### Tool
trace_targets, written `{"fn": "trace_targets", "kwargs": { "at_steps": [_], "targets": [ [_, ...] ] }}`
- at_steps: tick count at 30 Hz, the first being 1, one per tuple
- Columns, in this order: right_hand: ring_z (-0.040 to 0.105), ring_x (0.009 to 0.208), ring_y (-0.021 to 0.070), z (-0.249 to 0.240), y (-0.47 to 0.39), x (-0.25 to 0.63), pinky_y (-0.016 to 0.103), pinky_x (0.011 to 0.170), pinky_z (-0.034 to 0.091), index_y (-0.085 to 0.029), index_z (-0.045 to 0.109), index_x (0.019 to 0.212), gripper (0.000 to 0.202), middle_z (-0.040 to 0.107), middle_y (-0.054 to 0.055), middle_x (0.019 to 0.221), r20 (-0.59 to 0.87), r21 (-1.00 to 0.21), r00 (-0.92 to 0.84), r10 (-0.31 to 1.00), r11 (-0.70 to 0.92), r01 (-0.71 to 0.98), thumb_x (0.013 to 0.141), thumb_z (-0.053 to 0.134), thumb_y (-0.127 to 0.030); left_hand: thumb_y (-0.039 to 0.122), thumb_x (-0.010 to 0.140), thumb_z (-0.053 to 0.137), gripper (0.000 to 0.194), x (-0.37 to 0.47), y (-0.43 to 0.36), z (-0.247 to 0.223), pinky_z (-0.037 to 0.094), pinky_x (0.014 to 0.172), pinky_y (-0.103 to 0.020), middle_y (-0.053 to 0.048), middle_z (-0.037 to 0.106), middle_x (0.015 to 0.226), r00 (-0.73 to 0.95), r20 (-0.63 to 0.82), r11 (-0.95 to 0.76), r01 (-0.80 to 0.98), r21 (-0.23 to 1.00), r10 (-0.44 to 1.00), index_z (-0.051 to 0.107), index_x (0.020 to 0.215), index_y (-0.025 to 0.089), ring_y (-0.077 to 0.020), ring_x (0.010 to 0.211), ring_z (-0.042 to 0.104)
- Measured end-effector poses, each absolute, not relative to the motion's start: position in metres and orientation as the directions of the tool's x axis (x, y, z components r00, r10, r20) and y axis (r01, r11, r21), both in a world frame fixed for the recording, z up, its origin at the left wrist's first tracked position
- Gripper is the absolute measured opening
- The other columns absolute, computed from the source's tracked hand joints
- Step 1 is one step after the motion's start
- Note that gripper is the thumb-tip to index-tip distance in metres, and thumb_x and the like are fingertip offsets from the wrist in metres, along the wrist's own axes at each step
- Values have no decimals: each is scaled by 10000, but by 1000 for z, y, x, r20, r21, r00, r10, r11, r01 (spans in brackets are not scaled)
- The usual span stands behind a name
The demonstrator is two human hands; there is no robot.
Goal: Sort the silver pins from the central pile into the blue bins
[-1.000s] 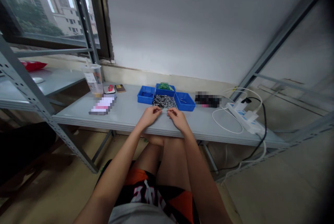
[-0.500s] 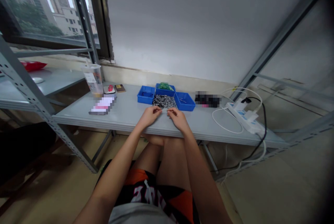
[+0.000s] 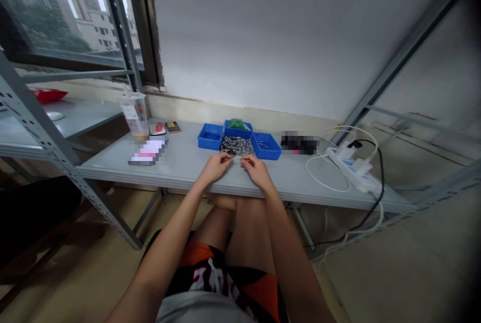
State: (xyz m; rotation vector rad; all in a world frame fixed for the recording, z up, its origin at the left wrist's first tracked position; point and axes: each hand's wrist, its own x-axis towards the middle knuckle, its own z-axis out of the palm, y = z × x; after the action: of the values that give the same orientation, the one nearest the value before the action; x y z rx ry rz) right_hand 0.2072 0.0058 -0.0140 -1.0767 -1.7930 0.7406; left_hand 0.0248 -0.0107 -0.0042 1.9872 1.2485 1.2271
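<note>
1. Grey counter set along a pale wall, with a window at far left.
2. Left hand and right hand facing each other over the counter's front part, each pinched narrow on one end of a thin piece; exact form too small to tell.
3. No clear shift of either hand or the piece over the last second. Judged to mean steady two-handed fingertip work, without release.
4. Just beyond the fingertips: heap of metal parts; tray beneath or not, cannot tell.
5. Around the heap: left blue tray; rear blue tray with green packet; right blue tray with some slim pieces.
6. Farther left: blurred pale item, cup, small box. Farther right: blurred dark item, power strip.
7. Hindrance, as judged: forward reach bounded by heap and trays; looped white cable well apart from the right hand.
</note>
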Motion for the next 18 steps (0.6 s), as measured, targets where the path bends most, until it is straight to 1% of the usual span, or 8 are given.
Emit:
{"fn": "trace_targets", "kwargs": {
  "at_steps": [14,18],
  "targets": [
    [597,688,159,-15,6,208,289,690,462,-192,616,910,213,659,27,767,391,-817,-229,891,451,359,818,503,-348,320,824,497,248,25,-11,-4,408,640,-251,-40,656,745,184,431,-465,453,760,883,652,823,127,-148,666,544],
    [588,750,170,-13,4,207,294,725,440,-207,648,847,160,669,20,809,398,-744,-324,858,508,434,797,541,-315,312,818,501,234,24,-11,-4,421,662,-253,-39,662,765,165,439,-464,439,769,883,650,847,134,-151,684,552]
  ]
}}
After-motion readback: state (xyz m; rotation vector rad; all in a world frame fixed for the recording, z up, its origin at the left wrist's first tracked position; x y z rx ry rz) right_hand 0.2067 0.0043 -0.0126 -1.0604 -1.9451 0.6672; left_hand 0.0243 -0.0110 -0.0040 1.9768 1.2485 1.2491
